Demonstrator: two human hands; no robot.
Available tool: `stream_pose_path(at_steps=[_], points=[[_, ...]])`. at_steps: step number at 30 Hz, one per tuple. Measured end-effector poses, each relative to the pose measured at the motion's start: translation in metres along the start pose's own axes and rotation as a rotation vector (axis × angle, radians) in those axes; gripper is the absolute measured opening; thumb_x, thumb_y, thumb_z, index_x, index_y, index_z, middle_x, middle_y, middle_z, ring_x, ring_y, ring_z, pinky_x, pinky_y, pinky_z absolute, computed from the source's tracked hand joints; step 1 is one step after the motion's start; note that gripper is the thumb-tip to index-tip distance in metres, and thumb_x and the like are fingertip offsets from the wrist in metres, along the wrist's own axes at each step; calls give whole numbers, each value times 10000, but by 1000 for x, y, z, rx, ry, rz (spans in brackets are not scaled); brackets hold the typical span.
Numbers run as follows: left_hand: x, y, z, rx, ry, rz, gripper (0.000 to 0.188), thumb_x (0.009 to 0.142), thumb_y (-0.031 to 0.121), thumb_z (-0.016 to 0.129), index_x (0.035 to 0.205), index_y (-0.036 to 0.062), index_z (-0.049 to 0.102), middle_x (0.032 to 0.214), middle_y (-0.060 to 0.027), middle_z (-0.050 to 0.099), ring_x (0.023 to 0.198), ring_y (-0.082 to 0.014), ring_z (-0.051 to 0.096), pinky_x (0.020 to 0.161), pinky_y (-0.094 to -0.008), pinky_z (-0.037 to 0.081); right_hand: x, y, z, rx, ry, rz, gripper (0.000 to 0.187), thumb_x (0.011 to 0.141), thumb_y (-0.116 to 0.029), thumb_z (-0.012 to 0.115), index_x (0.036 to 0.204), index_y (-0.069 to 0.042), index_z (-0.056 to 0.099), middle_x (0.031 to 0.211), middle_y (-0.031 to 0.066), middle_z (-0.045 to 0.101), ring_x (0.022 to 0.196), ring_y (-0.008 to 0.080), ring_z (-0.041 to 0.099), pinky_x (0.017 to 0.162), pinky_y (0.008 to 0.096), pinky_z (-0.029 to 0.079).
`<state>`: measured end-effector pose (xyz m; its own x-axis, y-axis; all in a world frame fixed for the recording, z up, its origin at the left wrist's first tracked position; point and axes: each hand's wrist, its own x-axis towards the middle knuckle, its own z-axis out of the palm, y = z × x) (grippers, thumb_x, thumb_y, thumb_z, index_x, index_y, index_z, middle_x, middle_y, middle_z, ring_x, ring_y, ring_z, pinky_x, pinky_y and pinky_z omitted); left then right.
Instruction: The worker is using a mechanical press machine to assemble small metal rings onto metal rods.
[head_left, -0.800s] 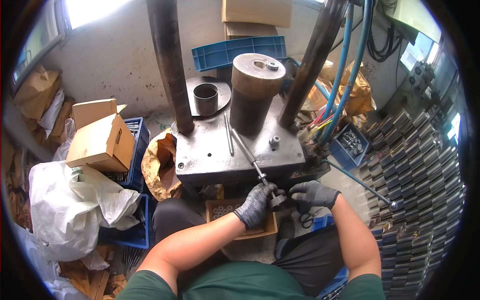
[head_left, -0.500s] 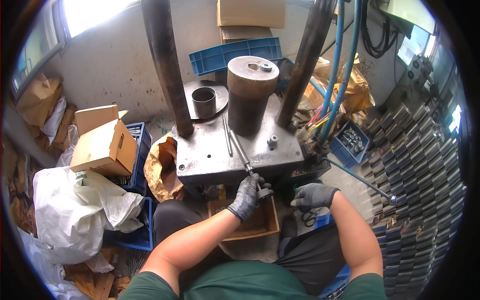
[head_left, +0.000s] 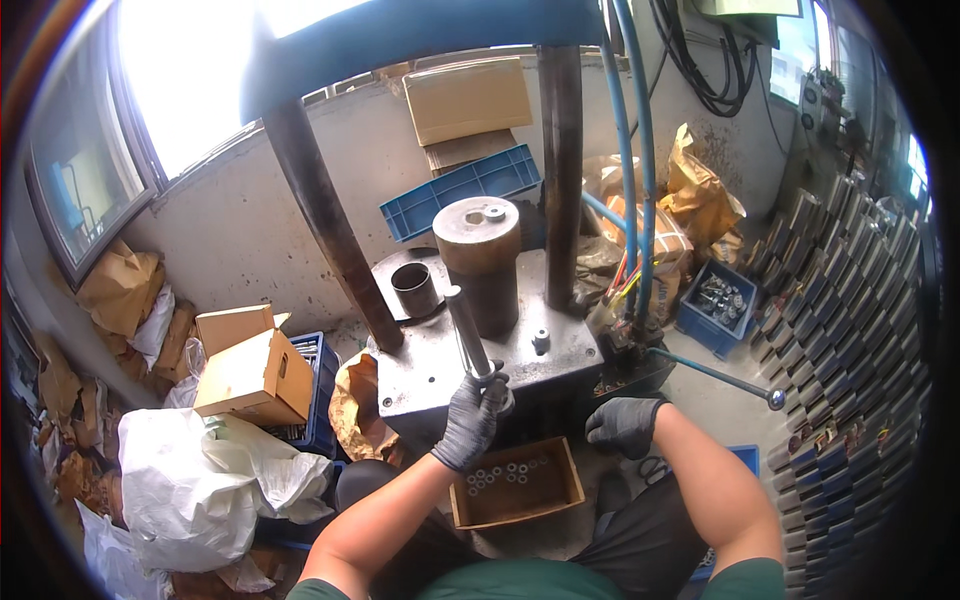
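Note:
Gloved in grey, my left hand (head_left: 472, 418) is closed round the lower part of a steel rod (head_left: 466, 325), which stands nearly upright at the press plate's front edge. A round metal collar (head_left: 485, 374) sits on the rod just above my fingers. My right hand (head_left: 624, 427), in a grey glove too, hovers right of the plate's front edge with its fingers curled; what they hold, if anything, is hidden. Behind the rod, a thick steel cylinder (head_left: 480, 260) stands on the press plate (head_left: 410, 375), with a small ring (head_left: 494, 213) on top.
An open cardboard box (head_left: 568, 485) below the plate holds several washers. A short tube (head_left: 414, 290) and a small metal fitting (head_left: 541, 341) stand on the plate. Press columns (head_left: 560, 180) flank it. A ball-ended lever (head_left: 720, 376) juts out right, near stacked metal parts (head_left: 840, 330).
My left hand has raised the rod from a slanting position to nearly upright. My right hand remains curled at the right. The view has tilted up, showing the press's blue crossbeam.

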<state>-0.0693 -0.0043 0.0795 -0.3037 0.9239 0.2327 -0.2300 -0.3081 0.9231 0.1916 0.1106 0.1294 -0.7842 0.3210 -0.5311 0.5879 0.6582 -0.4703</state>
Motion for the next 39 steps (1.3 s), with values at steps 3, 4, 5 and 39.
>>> stream_pose_path(at_steps=[3,4,5,39], points=[[41,37,3,98,14,194,265,1040,153,650,1264,25,585,964,-24,611,787,-121,552,689,-292,455,4,4,-4,72,-17,-12,312,958,-230,612,1213,-84,718,1166,153,735,1083,325,688,945,391,534],[58,57,9,33,-45,234,214,1041,127,642,1219,26,581,934,-16,592,779,-110,548,701,-277,463,7,7,-4,72,-8,-18,312,958,-230,612,1213,-84,718,1166,153,735,1083,325,688,945,391,534],[78,75,12,-36,-108,271,163,1042,102,635,1174,27,576,904,-9,573,772,-99,544,713,-262,471,11,12,-1,88,-9,-22,325,969,-244,611,1238,-93,713,1190,155,731,1107,318,684,968,394,526],[275,142,30,795,263,275,294,997,262,707,1173,28,694,964,-80,755,819,-140,666,808,-322,539,-13,-26,0,-45,71,-124,370,989,-331,592,1244,-91,711,1178,174,725,1134,373,673,1008,463,515]])
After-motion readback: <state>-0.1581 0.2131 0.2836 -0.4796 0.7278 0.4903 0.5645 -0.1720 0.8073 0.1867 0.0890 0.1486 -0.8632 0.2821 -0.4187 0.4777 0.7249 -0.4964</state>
